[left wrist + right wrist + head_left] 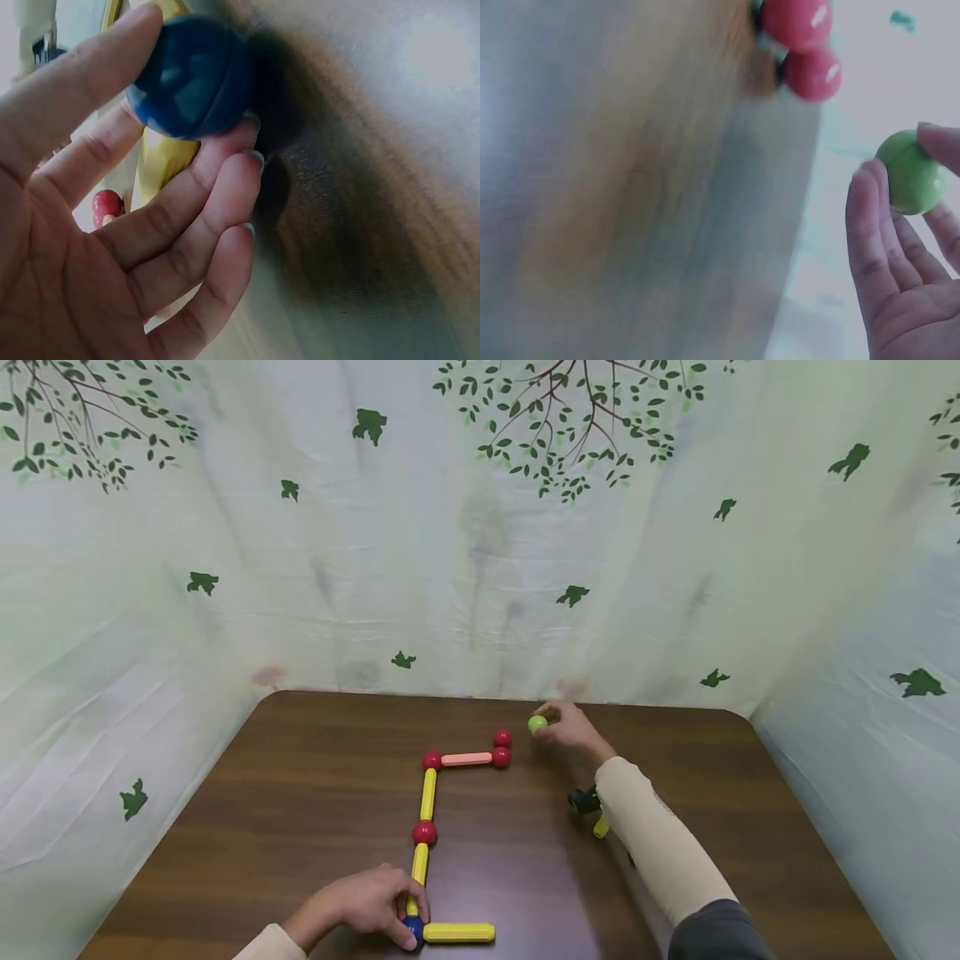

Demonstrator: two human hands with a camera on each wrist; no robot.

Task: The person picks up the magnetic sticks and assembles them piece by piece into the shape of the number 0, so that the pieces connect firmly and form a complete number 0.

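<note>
With thumb and fingers my left hand grips a blue ball at the near corner of a chain of sticks and balls. From that ball one yellow stick points right, and another yellow stick leads away to a red ball. Beyond it come a yellow stick, a second red ball and a pink stick. Two touching red balls stand at the pink stick's right end. Right of them my right hand pinches a green ball between thumb and fingers.
Partly behind the right forearm lie a black object, whose kind I cannot tell, and a short yellow piece. The brown wooden table meets a pale leaf-printed curtain at its back edge.
</note>
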